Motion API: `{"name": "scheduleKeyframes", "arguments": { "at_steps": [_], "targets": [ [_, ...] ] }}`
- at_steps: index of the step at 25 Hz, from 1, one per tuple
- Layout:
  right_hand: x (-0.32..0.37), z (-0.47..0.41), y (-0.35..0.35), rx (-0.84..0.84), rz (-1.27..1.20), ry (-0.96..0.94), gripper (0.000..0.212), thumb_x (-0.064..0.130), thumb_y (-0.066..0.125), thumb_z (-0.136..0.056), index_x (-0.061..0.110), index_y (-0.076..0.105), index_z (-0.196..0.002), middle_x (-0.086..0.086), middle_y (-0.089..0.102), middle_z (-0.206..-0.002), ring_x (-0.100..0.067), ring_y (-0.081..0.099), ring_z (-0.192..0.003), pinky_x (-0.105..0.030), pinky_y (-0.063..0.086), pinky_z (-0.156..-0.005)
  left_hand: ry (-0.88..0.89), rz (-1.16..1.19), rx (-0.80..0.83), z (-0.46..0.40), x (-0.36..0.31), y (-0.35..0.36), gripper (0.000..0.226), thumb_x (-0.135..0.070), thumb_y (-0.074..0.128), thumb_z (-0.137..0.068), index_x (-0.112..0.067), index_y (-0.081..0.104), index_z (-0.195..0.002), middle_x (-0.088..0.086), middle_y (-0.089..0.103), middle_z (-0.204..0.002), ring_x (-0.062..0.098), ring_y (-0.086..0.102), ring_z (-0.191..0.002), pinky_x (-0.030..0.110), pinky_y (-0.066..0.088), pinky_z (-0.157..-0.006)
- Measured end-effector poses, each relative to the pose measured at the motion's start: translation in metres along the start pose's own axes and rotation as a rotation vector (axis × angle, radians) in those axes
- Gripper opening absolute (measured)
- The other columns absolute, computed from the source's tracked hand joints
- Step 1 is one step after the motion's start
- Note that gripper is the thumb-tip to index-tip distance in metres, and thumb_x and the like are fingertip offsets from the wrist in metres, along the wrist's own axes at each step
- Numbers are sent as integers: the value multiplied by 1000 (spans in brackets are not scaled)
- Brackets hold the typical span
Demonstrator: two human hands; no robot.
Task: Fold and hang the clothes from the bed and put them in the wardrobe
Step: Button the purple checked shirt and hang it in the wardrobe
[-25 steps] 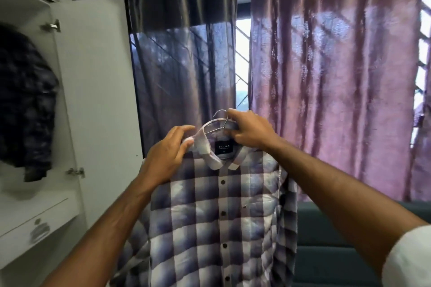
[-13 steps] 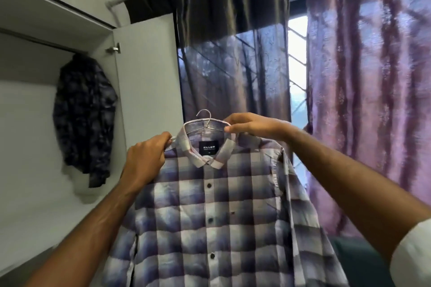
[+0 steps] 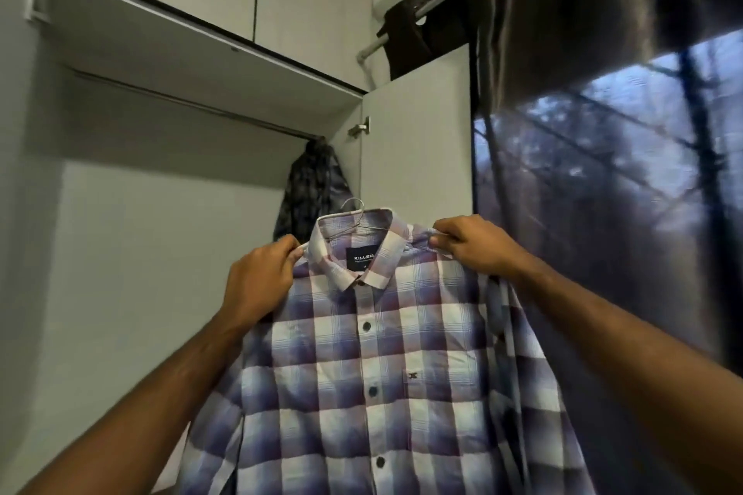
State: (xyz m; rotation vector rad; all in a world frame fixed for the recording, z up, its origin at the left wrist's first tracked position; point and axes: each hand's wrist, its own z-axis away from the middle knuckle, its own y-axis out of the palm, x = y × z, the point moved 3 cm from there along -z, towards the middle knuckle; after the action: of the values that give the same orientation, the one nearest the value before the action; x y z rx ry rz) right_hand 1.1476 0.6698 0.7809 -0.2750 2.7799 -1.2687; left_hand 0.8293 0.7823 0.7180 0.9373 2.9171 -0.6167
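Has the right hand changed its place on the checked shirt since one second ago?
Yes. The right hand has moved outward from the collar and hanger hook to the shoulder of the checked shirt, which it now pinches.

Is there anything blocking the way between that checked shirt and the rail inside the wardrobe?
Nothing visible does. The checked shirt is held up before the open wardrobe; the rail is bare except for a dark garment hanging at its right end.

Both bare forearms are raised forward. The left hand (image 3: 257,281) and right hand (image 3: 474,245) are curled tight, each gripping a shirt (image 3: 362,394) shoulder.
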Motion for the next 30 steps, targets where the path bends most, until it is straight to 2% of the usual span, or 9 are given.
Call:
{"name": "scheduleKeyframes", "arguments": {
  "at_steps": [5, 7, 10, 12, 17, 21, 24, 26, 30],
  "targets": [
    [19, -91, 64, -134, -23, -56, 31, 43, 50, -104, 29, 48, -76, 0, 64, -90, -25, 58, -81, -34, 37, -62, -70, -10, -63, -39, 71, 29, 16, -34, 45, -106, -28, 55, -95, -2, 70, -94, 20, 61, -78, 37, 51, -70],
    [28, -131, 96, -177, -19, -68, 26, 43, 49, -105, 27, 54, -85, -1, 66, -94, -27, 60, -84, -35, 41, -66, -62, -48, -70, -59, 105, 48, 15, -29, 45, -105, -24, 59, -106, 2, 70, -105, 24, 62, -90, 43, 52, -83],
    [41, -189, 137, -229, 0, -50, 25, 45, 49, -103, 26, 62, -95, -5, 71, -102, -29, 64, -89, -37, 48, -72, -81, -81, -22, -87, 159, 83, 28, -29, 43, -106, -22, 57, -129, 5, 62, -129, 26, 56, -114, 46, 44, -100],
    [50, -232, 158, -247, 26, -33, 25, 44, 49, -103, 25, 63, -99, -6, 71, -105, -30, 65, -91, -36, 46, -73, -96, -42, 0, -109, 191, 103, 35, -33, 42, -107, -25, 51, -140, 5, 56, -140, 25, 52, -125, 44, 41, -107],
    [68, -331, 187, -319, 91, -29, 25, 42, 47, -105, 22, 63, -105, -6, 69, -106, -25, 60, -86, -33, 41, -73, -45, 25, 22, -175, 254, 159, 46, -36, 42, -106, -28, 36, -151, 1, 41, -155, 22, 41, -141, 46, 32, -119],
    [72, -402, 213, -341, 109, -14, 19, 38, 52, -100, 24, 63, -107, -5, 69, -108, -28, 66, -96, -37, 51, -80, -40, -21, 76, -225, 298, 207, 56, -39, 45, -104, -16, 36, -154, 8, 38, -159, 27, 35, -146, 43, 26, -121],
    [77, -453, 233, -353, 135, -37, 14, 32, 56, -97, 25, 62, -108, -4, 68, -106, -25, 65, -92, -37, 53, -81, -119, 138, 95, -263, 320, 244, 53, -39, 41, -105, -14, 39, -152, 10, 42, -155, 31, 38, -144, 46, 30, -119],
    [72, -483, 242, -399, 174, -44, 13, 31, 56, -99, 23, 61, -109, -4, 67, -104, -21, 63, -89, -35, 52, -79, -146, 234, 94, -291, 330, 271, 60, -50, 37, -104, -14, 40, -151, 12, 43, -154, 34, 38, -144, 50, 31, -119],
    [46, -546, 242, -502, 221, -6, 17, 32, 57, -101, 20, 64, -111, -3, 63, -96, -21, 65, -86, -38, 57, -81, -97, 205, 66, -356, 326, 316, 58, -50, 35, -105, -11, 43, -148, 14, 45, -151, 33, 40, -140, 43, 30, -116]
  ]
}}
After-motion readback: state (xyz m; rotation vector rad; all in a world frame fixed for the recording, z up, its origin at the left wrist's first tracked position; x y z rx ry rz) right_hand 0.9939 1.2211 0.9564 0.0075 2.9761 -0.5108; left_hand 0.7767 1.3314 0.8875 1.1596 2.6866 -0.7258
